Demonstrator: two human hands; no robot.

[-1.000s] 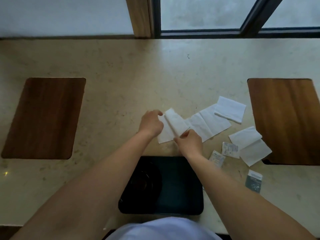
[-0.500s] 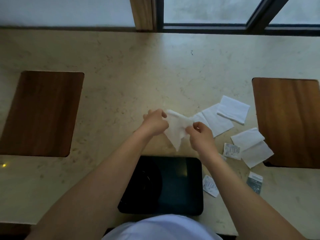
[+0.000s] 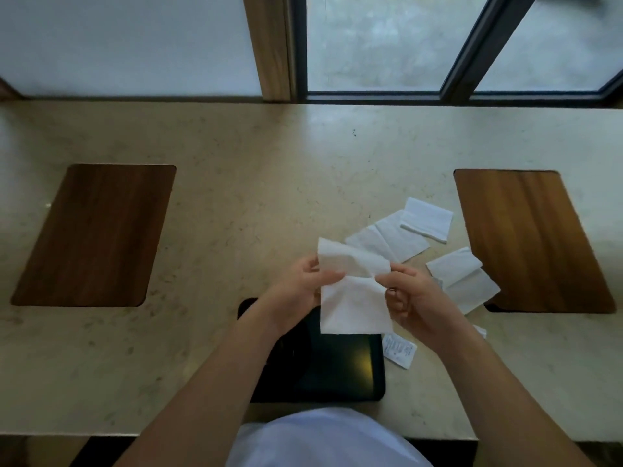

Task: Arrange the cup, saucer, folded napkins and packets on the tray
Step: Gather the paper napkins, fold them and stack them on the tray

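Observation:
A white napkin hangs in the air above the black tray, creased across its middle. My left hand pinches its left edge and my right hand pinches its right edge at the crease. Other white napkins lie on the counter to the right: an unfolded one, a small folded one and another behind my right hand. A white packet lies just right of the tray. No cup or saucer is clearly visible; the tray's left part is dark and covered by my left arm.
Two inset wooden panels sit in the beige stone counter, one at the left and one at the right. A window and a wooden post run along the counter's far edge. A corner of another packet peeks from behind my right wrist.
Both hands have lifted the napkin off the counter and drawn it toward me over the tray. It has opened from a bunched shape into a flat sheet creased across.

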